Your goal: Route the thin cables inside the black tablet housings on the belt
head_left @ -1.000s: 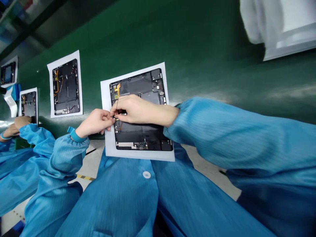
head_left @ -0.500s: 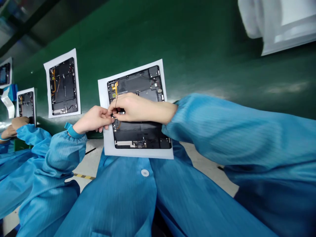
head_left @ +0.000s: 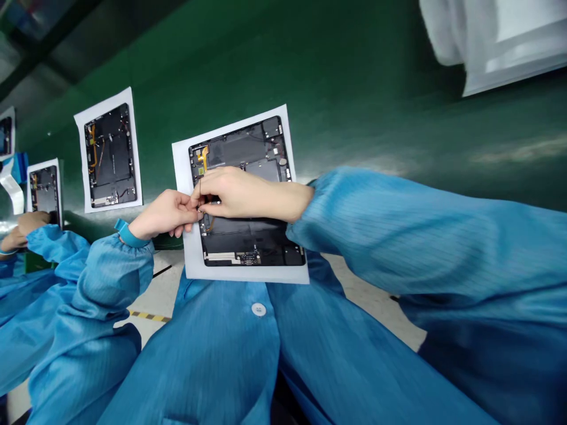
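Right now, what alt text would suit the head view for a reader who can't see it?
A person's left hand and right hand meet at the left edge of an opened tablet-like device on a white sheet. Similar devices lie further left along the green surface, one by a co-worker's hand.

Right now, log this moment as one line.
left hand: at left edge of opened device | right hand: over device, close to left hand | device: on white sheet | grasp: unclear

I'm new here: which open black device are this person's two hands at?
The flat black rectangular device at centre, on a white sheet. Left hand and right hand meet at its left edge; the others lie farther left.
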{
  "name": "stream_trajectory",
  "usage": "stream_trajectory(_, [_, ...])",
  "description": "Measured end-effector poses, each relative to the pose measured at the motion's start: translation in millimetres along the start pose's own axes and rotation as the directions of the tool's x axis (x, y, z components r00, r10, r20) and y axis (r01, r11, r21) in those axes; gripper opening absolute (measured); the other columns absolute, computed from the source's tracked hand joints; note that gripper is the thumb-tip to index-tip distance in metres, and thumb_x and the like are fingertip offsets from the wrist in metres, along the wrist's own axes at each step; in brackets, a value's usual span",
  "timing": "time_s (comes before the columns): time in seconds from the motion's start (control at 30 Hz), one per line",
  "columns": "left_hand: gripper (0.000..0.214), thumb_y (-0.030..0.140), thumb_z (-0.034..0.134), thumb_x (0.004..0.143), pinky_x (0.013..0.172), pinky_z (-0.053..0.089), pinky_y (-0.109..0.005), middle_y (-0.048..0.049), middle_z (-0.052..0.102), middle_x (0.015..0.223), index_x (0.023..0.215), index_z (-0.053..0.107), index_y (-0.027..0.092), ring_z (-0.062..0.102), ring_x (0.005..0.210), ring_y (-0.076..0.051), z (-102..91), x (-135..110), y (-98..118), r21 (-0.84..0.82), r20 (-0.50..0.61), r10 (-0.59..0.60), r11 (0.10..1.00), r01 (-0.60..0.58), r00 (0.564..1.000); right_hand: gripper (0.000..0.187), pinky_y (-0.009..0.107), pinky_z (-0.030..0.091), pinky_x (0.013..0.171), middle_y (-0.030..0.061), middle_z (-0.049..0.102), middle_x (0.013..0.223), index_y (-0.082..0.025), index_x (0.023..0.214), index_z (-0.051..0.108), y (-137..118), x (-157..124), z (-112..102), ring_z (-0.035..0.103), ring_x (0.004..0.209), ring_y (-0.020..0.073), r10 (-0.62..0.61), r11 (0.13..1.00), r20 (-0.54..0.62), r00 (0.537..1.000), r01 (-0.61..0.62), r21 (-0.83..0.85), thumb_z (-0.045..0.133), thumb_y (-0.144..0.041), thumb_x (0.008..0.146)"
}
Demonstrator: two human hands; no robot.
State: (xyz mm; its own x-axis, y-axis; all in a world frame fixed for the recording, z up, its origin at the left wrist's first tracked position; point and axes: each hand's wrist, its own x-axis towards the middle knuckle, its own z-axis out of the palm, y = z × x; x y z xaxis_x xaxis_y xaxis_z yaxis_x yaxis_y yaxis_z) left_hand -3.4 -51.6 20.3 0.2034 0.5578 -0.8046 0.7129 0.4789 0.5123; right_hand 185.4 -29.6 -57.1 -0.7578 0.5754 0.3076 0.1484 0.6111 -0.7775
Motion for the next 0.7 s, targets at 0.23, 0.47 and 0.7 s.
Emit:
stream_trajectory(0.23, [0.019,0.007,0.066,0.085,0.035,0.034,-0.015,0.0022,0.066,0.054,0.071,0.057,0.015,0.049,0.034,-0.004,3.1,-2.1,-2.1,-0.03,0.012,0.032,0.999,-0.031,0.999,0.019,0.034,0.048,0.082,0.007,0.077,0.093,-0.018,0.097,0.078,0.6,-2.6,0.8,0.066,0.087,0.0205,0.018,1.0,0.014,1.0,-0.018,-0.008,0.061,-0.016,0.089])
stream_trajectory(0.47, [0.022,0.009,0.067,0.085,0.035,0.032,-0.016,0.0008,0.066,0.055,0.067,0.055,0.015,0.049,0.034,-0.004,2.6,-1.4,-0.9,-0.011,0.026,0.036,0.999,-0.035,0.999,0.022,0.034,0.047,0.083,0.007,0.077,0.096,-0.018,0.101,0.077,0.1,-2.6,0.1,0.065,0.086,0.0204,-0.002,1.0,0.017,1.0,0.002,0.011,0.059,-0.015,0.089])
stream_trajectory(0.7, [0.024,-0.001,0.061,0.08,0.035,0.031,-0.016,0.0031,0.062,0.049,0.062,0.055,0.015,0.048,0.033,-0.004,6.3,-0.1,5.9,0.027,-0.023,-0.011,1.0,0.012,1.0,0.023,0.036,0.037,0.082,0.0087,0.074,0.088,-0.018,0.092,0.075,-4.3,-6.4,4.7,0.058,0.088,0.0228,-0.005,0.981,-0.123,0.992,-0.019,-0.192,0.052,-0.016,0.095])
